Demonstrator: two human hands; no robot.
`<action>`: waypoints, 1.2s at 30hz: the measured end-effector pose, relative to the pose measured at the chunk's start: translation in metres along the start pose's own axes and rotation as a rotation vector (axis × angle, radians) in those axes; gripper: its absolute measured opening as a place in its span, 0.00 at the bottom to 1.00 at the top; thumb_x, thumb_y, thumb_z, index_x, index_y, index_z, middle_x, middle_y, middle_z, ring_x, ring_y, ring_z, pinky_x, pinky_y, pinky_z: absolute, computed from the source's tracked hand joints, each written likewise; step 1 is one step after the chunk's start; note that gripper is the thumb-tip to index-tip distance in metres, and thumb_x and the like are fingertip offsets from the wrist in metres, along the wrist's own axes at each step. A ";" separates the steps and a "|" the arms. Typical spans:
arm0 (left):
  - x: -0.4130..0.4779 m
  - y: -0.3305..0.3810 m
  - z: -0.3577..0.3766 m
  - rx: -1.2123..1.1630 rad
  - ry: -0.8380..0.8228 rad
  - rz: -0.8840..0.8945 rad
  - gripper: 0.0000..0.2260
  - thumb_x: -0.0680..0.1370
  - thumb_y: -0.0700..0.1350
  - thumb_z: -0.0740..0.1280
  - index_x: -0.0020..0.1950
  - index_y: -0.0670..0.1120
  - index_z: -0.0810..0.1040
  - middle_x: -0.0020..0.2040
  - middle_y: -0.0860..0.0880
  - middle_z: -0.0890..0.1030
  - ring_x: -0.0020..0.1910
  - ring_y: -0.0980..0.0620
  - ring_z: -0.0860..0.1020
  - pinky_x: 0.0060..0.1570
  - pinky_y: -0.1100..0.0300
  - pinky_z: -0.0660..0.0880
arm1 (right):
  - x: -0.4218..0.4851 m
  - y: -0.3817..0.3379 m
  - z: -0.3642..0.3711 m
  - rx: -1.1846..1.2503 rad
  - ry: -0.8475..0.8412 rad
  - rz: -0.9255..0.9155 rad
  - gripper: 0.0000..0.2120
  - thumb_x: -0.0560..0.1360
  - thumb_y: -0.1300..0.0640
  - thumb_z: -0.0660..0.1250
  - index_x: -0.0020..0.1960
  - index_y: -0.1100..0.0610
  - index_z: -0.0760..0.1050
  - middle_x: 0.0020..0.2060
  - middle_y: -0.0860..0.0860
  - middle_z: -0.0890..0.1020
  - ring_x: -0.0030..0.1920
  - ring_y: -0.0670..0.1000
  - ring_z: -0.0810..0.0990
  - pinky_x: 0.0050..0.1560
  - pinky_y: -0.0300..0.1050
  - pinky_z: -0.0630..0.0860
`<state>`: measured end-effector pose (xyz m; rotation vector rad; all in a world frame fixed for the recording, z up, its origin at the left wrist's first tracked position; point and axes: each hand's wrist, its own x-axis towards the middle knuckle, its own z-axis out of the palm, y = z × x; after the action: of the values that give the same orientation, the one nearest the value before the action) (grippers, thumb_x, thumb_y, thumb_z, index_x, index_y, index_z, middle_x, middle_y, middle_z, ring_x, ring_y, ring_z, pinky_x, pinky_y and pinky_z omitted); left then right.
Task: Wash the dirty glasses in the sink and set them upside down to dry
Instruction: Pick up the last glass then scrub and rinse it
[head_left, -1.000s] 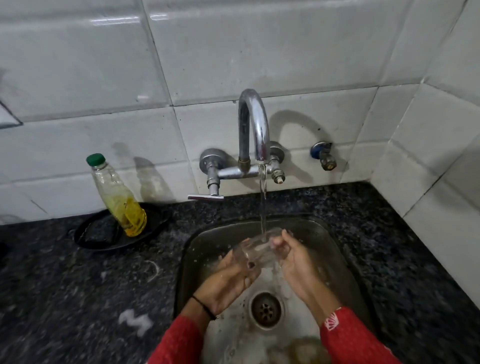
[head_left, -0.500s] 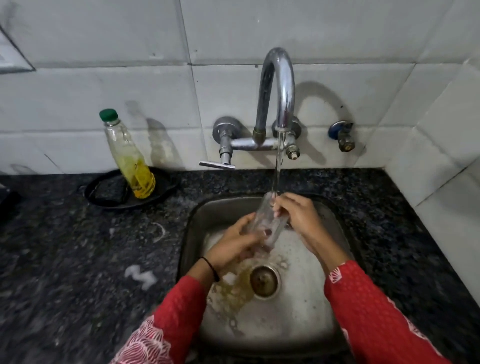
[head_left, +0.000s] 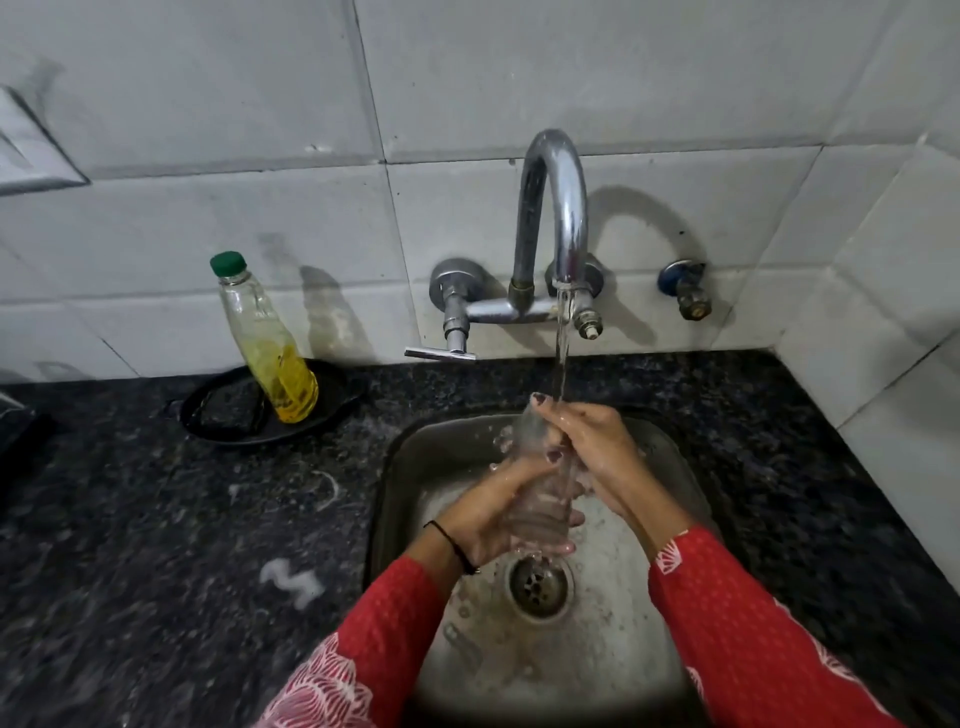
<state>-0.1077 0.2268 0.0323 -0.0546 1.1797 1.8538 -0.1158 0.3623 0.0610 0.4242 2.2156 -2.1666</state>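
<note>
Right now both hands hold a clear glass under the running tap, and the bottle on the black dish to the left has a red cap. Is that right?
One slip: in the head view the cap is green, not red. The rest holds: left hand and right hand grip the clear glass under the running tap, and the bottle stands on the black dish.

glasses: we only count one glass (head_left: 539, 491)
hands: two, left hand (head_left: 485, 519) and right hand (head_left: 597, 441)
taps: two by our count, one gooseneck faucet (head_left: 558, 208), one small side tap (head_left: 688, 293)
bottles: one green-capped bottle (head_left: 270, 343)
trays: one black tray (head_left: 223, 415)
sinks: one steel sink (head_left: 400, 467), with one drain (head_left: 539, 584)
foam blobs: we spot one foam blob (head_left: 291, 577)
wristbands: one black wristband (head_left: 454, 545)
</note>
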 end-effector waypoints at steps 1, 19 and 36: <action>0.003 -0.003 0.002 0.086 0.056 0.015 0.15 0.76 0.48 0.68 0.60 0.43 0.75 0.48 0.43 0.81 0.41 0.46 0.83 0.38 0.52 0.82 | 0.003 0.001 0.000 -0.153 -0.024 -0.005 0.18 0.76 0.54 0.68 0.29 0.60 0.76 0.25 0.52 0.77 0.23 0.44 0.74 0.30 0.36 0.72; -0.003 0.000 0.013 0.117 0.017 0.118 0.08 0.77 0.46 0.67 0.55 0.51 0.79 0.50 0.45 0.81 0.43 0.48 0.81 0.40 0.53 0.81 | -0.002 0.001 -0.005 -0.117 -0.028 0.000 0.17 0.75 0.53 0.70 0.30 0.59 0.76 0.27 0.54 0.79 0.27 0.49 0.77 0.33 0.40 0.74; 0.000 0.006 0.006 0.400 0.103 0.259 0.16 0.71 0.44 0.73 0.57 0.50 0.77 0.53 0.43 0.82 0.49 0.45 0.82 0.51 0.47 0.79 | -0.003 -0.013 0.003 -0.269 -0.058 0.022 0.10 0.72 0.51 0.72 0.38 0.57 0.77 0.32 0.50 0.79 0.32 0.45 0.77 0.30 0.34 0.72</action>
<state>-0.1093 0.2307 0.0396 0.2395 1.6749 1.8140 -0.1157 0.3583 0.0738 0.3682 2.4103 -1.8082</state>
